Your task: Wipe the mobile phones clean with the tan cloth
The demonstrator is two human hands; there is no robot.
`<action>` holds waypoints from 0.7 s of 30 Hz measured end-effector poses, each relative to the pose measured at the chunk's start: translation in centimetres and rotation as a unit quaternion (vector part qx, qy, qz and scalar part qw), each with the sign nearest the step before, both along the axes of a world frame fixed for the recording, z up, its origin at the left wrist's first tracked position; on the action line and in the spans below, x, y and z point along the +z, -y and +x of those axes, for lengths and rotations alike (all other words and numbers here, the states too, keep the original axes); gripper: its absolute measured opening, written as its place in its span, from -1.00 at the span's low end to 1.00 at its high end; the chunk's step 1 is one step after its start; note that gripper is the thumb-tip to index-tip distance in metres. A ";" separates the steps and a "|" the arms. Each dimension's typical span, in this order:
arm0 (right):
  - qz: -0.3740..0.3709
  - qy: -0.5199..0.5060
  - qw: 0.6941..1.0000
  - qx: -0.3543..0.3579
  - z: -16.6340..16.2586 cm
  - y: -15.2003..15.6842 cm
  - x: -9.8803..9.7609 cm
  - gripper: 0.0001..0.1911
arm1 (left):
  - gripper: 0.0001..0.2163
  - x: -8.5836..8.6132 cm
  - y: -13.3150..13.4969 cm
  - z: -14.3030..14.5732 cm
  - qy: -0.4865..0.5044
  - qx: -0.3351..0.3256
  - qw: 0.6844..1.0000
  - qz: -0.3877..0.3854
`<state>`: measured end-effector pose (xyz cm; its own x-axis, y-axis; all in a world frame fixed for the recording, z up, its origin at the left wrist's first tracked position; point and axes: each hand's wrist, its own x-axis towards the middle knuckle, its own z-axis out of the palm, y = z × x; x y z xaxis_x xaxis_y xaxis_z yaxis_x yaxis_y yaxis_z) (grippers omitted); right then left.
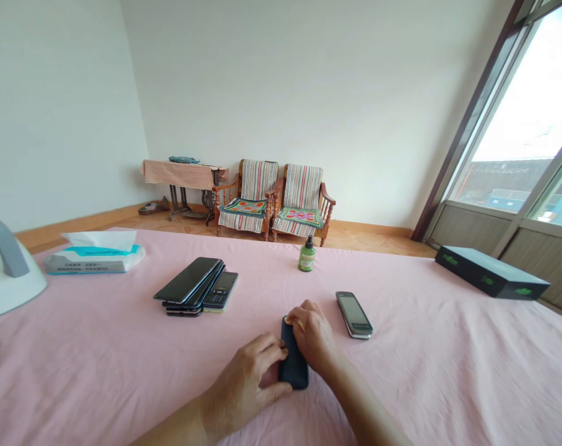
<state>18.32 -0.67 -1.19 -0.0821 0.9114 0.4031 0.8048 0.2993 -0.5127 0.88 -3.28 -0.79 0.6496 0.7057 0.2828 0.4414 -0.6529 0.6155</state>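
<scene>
A dark blue, slim phone (294, 370) lies on the pink cloth right in front of me. My left hand (250, 375) grips its left side, with the thumb at the near end and fingers along the edge. My right hand (312, 334) is closed over the far end, its bent fingers pressing down there. Something small and pale shows at those fingertips, too small to name. To the right lies a grey phone (355, 316) with its screen up, atop another flat piece. A stack of dark phones (188, 282) sits to the left, beside a keypad phone (221, 292).
A green spray bottle (307, 255) stands beyond my hands. Around the pink-covered surface (415, 359) are a tissue pack (93, 257), a white appliance with a grey handle (7, 279) and a black box (492, 272). Two chairs (257, 198) stand behind.
</scene>
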 end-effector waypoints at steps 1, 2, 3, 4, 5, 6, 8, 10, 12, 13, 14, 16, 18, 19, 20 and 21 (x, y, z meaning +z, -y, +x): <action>0.002 0.003 1.000 0.001 0.1 0.0 0.1 -0.70 | -0.70 0.0 0.0 0.0 0.001 0.001 1.000 0.001; 0.002 0.005 1.000 0.004 0.1 0.1 0.1 -0.70 | -0.70 -0.1 0.0 0.0 0.004 0.003 1.000 0.003; 0.003 0.008 1.000 0.006 0.1 0.1 0.2 -0.70 | -0.70 -0.1 0.0 -0.1 0.005 0.002 1.000 0.002; 0.002 0.010 1.000 0.007 0.2 0.2 0.3 -0.71 | -0.70 -0.2 0.0 -0.1 0.006 0.001 1.000 0.002; 0.002 0.011 1.000 0.008 0.2 0.2 0.3 -0.72 | -0.70 -0.2 0.0 -0.1 0.006 0.000 1.000 0.001; 0.003 0.011 1.000 0.008 0.2 0.2 0.3 -0.72 | -0.71 -0.2 0.0 -0.1 0.004 -0.002 1.000 0.000; 0.007 0.010 1.000 0.006 0.1 0.3 0.4 -0.71 | -0.71 -0.2 0.0 -0.1 0.000 -0.001 1.000 0.000; 0.012 0.007 1.000 0.005 -0.1 0.4 0.3 -0.71 | -0.71 -0.1 0.1 -0.1 -0.001 0.002 1.000 0.001; 0.014 0.003 1.000 0.003 -0.2 0.6 0.3 -0.73 | -0.70 0.0 0.1 -0.1 0.003 0.000 1.000 -0.003; 0.014 -0.001 1.000 0.003 -0.3 0.7 0.3 -0.74 | -0.70 0.0 0.2 -0.1 0.005 -0.002 1.000 -0.006; 0.014 -0.006 1.000 0.003 -0.2 0.7 0.2 -0.74 | -0.70 0.0 0.2 -0.1 0.007 -0.003 1.000 -0.009; 0.019 -0.021 1.000 -0.003 0.1 0.7 0.2 -0.75 | -0.70 -0.1 0.2 -0.1 0.008 -0.001 1.000 -0.010; 0.032 -0.039 0.998 -0.021 0.7 0.5 0.1 -0.75 | -0.69 -0.1 0.1 -0.1 0.004 0.003 1.000 -0.006; 0.041 -0.048 0.997 -0.034 1.1 0.3 0.1 -0.75 | -0.69 -0.1 0.1 -0.1 0.001 0.004 1.000 -0.003; 0.048 -0.055 0.996 -0.046 1.5 0.2 0.0 -0.75 | -0.68 -0.1 0.0 -0.1 -0.001 0.004 1.000 -0.001; 0.052 -0.061 0.995 -0.055 1.8 0.0 -0.1 -0.75 | -0.68 -0.1 0.0 -0.1 -0.003 0.004 1.000 0.001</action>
<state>20.13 -0.71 -1.24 0.0708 0.8646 0.4974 0.7690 0.2703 -0.5792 0.76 -3.29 -0.90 0.6458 0.7101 0.2805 0.4506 -0.6511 0.6108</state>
